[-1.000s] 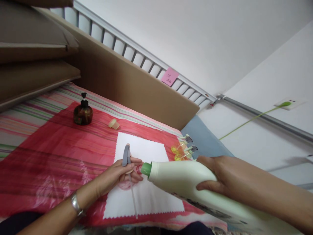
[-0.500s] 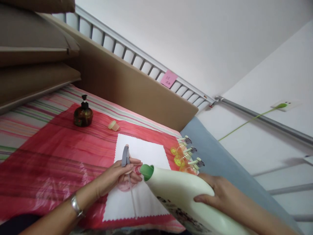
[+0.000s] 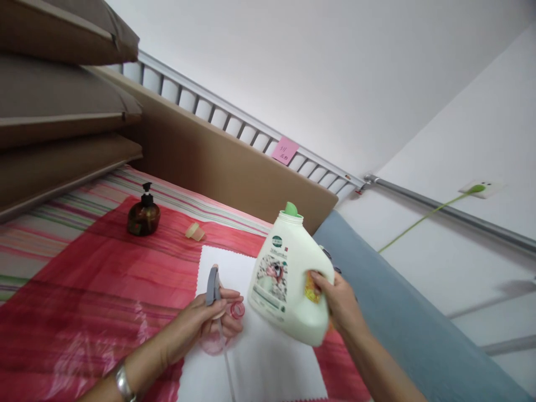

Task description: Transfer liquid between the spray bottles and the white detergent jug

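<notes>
My left hand [image 3: 201, 315] is closed around a small clear pink bottle [image 3: 237, 310], its open neck facing up and to the right. The same hand also holds a grey pump head [image 3: 213, 286], whose thin dip tube hangs down across the white sheet. My right hand [image 3: 341, 301] grips the handle of a large pale green detergent jug [image 3: 272, 312], nearly upright and uncapped, with a green spout [image 3: 291, 210] on top. The jug stands off to the right of the pink bottle, apart from it. It mostly hides the pump bottles behind it.
A white scalloped sheet [image 3: 259, 368] lies on the red plastic cover [image 3: 104, 290]. Farther back are a dark brown pump bottle [image 3: 143, 218] and a translucent cap [image 3: 195, 231]. A tan panel [image 3: 218, 151] borders the back, and stacked brown cushioned pieces [image 3: 54, 84] rise at left.
My right hand has swung the jug from tilted, spout at the pink bottle's neck, to nearly upright and away. My left hand keeps its hold on the bottle and pump head.
</notes>
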Tool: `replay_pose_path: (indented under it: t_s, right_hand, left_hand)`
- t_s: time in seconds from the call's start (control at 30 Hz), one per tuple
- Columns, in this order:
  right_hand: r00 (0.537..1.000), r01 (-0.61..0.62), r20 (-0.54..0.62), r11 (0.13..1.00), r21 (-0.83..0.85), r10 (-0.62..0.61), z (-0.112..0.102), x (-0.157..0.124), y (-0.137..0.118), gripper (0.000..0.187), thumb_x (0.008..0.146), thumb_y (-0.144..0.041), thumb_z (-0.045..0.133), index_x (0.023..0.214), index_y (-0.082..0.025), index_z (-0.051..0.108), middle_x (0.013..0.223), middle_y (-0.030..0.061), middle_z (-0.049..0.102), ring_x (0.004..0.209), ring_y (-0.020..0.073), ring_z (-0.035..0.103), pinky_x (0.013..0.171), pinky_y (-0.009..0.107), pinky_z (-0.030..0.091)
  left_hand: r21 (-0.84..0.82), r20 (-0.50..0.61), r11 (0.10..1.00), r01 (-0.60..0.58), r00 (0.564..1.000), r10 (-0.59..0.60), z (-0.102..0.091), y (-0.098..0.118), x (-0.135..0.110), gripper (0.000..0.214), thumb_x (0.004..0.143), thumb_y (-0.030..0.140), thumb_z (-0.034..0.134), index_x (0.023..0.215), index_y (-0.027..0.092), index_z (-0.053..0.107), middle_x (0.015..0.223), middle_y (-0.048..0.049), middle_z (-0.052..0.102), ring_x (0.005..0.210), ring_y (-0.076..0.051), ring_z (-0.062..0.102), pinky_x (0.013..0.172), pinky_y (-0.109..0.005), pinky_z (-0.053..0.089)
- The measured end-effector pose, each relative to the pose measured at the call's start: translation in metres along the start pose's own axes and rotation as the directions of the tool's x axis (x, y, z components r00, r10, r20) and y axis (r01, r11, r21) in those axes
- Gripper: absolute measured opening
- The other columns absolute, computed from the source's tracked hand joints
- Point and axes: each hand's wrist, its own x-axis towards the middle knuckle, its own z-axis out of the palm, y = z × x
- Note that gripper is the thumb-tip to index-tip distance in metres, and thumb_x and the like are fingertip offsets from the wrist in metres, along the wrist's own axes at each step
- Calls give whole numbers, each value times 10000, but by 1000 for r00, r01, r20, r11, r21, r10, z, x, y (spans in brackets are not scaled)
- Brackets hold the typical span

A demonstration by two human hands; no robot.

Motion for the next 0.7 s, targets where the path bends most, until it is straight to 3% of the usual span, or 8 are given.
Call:
replay_pose_path:
  t_s: [0.1,0.2,0.37,0.53,0.63,0.7]
  right_hand:
    - [992,61,-113,996,58,-54,49,20,20,344,622,-475,672,753,-164,603,561,-14,594,509,163,537,485,268,416]
    - [973,99,-218,991,90,-78,93,38,33,341,634,-465,660,783,-166,593,635,0,620,586,175,564,537,273,432]
    - [957,86,-286,987,132,-45,143,51,59,410,635,-506,653,852,-166,575,789,60,674,708,223,614,599,303,471]
    - [971,75,-234,989,125,-44,154,54,79,429,695,-504,620,943,-159,561,823,62,669,687,208,631,610,314,496]
    - [982,81,-176,994,76,-67,143,53,80,419,702,-476,637,952,-147,573,850,70,671,722,213,633,664,339,497]
    - [982,99,-167,994,43,-91,129,45,79,495,705,-487,627,1049,-139,554,1002,114,655,872,250,621,746,363,486]
  left_hand:
    - [-10,9,1000,-3,1000,4,-1,-1,1,444,817,384,586,1149,95,524,908,-149,677,823,-252,666,789,-391,469]
    - [-6,1,1000,2,1000,-2,-1,-2,2,462,832,376,567,1177,77,498,868,-157,691,798,-243,670,768,-382,472]
    - [12,-18,1000,20,1000,-20,0,-1,2,524,801,433,591,1179,81,503,811,-150,709,776,-245,677,748,-375,476]
    - [69,-47,996,52,998,-49,3,2,-2,556,760,479,625,1155,100,531,823,-137,713,797,-249,678,798,-390,466]
    - [92,-33,994,56,998,-54,3,3,-3,542,792,465,594,1182,96,520,829,-140,715,808,-246,675,807,-389,463]
    - [95,-33,994,48,998,-45,3,5,-2,539,797,455,591,1179,81,522,808,-140,713,796,-247,674,784,-381,473]
